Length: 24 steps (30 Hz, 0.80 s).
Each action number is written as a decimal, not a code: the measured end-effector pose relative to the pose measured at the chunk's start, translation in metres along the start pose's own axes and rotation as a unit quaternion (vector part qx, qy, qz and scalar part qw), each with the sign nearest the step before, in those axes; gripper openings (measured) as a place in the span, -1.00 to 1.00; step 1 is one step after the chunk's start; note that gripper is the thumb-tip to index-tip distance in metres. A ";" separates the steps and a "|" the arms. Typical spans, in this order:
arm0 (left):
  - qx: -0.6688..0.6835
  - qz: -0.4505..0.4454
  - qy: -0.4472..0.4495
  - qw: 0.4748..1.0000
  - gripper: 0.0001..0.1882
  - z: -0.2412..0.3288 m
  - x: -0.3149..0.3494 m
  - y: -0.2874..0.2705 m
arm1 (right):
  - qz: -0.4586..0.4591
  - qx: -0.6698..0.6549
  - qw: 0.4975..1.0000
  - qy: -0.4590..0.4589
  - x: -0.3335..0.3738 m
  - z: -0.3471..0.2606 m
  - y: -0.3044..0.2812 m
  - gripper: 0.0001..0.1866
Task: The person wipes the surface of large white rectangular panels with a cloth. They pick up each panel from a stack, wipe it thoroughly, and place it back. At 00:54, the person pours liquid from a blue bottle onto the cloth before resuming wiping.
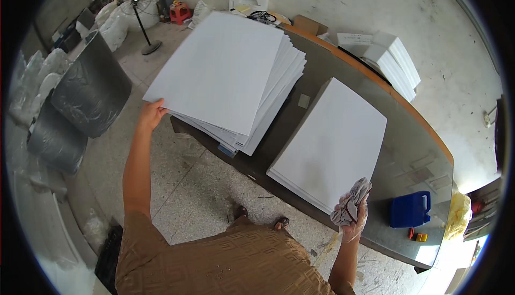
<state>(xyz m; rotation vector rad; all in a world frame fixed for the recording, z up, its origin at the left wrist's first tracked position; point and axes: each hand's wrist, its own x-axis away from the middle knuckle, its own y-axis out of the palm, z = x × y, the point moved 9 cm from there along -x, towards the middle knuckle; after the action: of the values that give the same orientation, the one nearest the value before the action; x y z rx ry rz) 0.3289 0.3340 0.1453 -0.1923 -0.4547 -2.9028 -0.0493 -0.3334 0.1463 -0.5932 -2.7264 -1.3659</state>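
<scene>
My left hand pinches the near left corner of the top white sheet on a tall, unevenly fanned stack of white sheets. A crumpled grey cloth is bunched in my right hand, which wears a thin clear plastic glove. That hand is at the near right corner of a second, neater stack of white sheets; whether the cloth touches the sheets I cannot tell. Both stacks lie on a dark glass-topped table with a wooden edge.
A blue jerrycan and a small yellow item stand at the table's right end. White foam blocks lean beyond the far edge. On the floor at left are grey plastic-wrapped rolls and a pedestal fan; a red stool is behind.
</scene>
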 end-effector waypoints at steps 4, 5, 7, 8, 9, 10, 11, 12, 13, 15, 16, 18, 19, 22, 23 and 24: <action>-0.078 -0.025 -0.065 0.995 -0.63 -0.011 -0.026 -0.008 | 0.004 0.049 0.999 0.006 -0.005 0.012 0.025 -0.56; -0.106 -0.034 -0.085 0.990 -0.61 -0.010 -0.030 -0.006 | 0.023 0.061 0.997 0.029 -0.011 0.017 0.022 -0.58; -0.237 0.002 -0.115 0.965 -0.54 -0.005 -0.033 -0.015 | 0.029 0.097 0.991 0.092 -0.025 0.025 -0.005 -0.62; -0.298 0.016 -0.105 0.949 -0.53 0.001 -0.033 -0.033 | 0.049 0.138 0.987 0.059 -0.032 0.028 -0.005 -0.60; -0.356 0.029 -0.092 0.929 -0.51 0.007 -0.032 -0.044 | 0.038 0.212 0.975 0.044 -0.043 0.030 -0.003 -0.59; -0.472 0.077 -0.034 0.878 -0.56 0.018 -0.022 -0.036 | 0.111 0.293 0.949 0.034 -0.045 0.027 0.015 -0.61; -0.578 0.124 0.034 0.806 -0.59 0.029 -0.002 -0.023 | 0.145 0.366 0.918 0.044 -0.044 0.025 0.040 -0.62; -0.577 0.146 0.250 0.763 -0.65 0.039 0.037 0.037 | 0.165 0.462 0.866 -0.094 -0.054 0.012 0.023 -0.60; -0.550 0.175 0.454 0.679 -0.70 0.045 0.110 0.091 | 0.087 0.605 0.771 -0.178 -0.063 0.011 0.041 -0.53; -0.464 -0.033 0.546 0.697 -0.91 -0.011 0.199 0.168 | -0.047 0.776 0.535 -0.331 -0.063 0.030 0.106 -0.53; -0.448 -0.175 0.595 0.644 -0.91 -0.049 0.244 0.210 | -0.084 0.789 0.501 -0.345 -0.068 0.045 0.122 -0.53; -0.383 -0.303 0.562 0.668 -0.75 -0.116 0.303 0.263 | -0.141 0.801 0.436 -0.385 -0.075 0.079 0.136 -0.51; -0.393 -0.330 0.562 0.649 -0.73 -0.148 0.322 0.281 | -0.148 0.809 0.425 -0.380 -0.083 0.095 0.135 -0.51; -0.421 -0.372 0.522 0.642 -0.69 -0.215 0.330 0.308 | -0.164 0.831 0.414 -0.333 -0.093 0.131 0.120 -0.52; -0.432 -0.378 0.501 0.648 -0.67 -0.230 0.328 0.312 | -0.170 0.837 0.416 -0.312 -0.093 0.139 0.113 -0.52; -0.424 -0.373 0.501 0.656 -0.65 -0.236 0.327 0.310 | -0.175 0.835 0.420 -0.310 -0.090 0.142 0.115 -0.51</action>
<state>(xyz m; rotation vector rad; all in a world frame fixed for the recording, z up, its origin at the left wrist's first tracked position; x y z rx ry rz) 0.0540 -0.0864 0.0641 1.7501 1.2841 -2.9346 0.0942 -0.1896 0.1289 -0.1729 -2.7617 2.1566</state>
